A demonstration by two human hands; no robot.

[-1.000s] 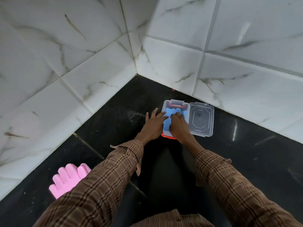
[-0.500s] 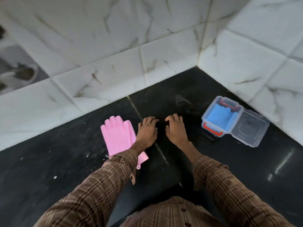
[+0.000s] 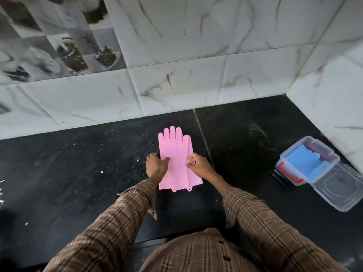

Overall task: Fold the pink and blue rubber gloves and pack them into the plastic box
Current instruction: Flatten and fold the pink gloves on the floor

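The pink rubber glove (image 3: 176, 154) lies flat on the black counter, fingers pointing toward the wall. My left hand (image 3: 156, 167) grips its left edge at mid-length. My right hand (image 3: 199, 166) pinches its right edge with thumb and fingers. Off to the right stands the clear plastic box (image 3: 290, 154) with orange latches. The folded blue glove (image 3: 303, 163) lies inside it. The box's clear lid (image 3: 337, 193) lies open beside it, toward me.
White marble-patterned wall tiles (image 3: 176, 91) border the counter at the back and on the right, forming a corner behind the box. Pale crumbs are scattered over the black counter (image 3: 78, 163) on the left. My plaid sleeves fill the lower view.
My hands left the blue glove in the box and moved left to the pink glove. The view swung left, so the box now sits at the right. Both hands now hold the pink glove.
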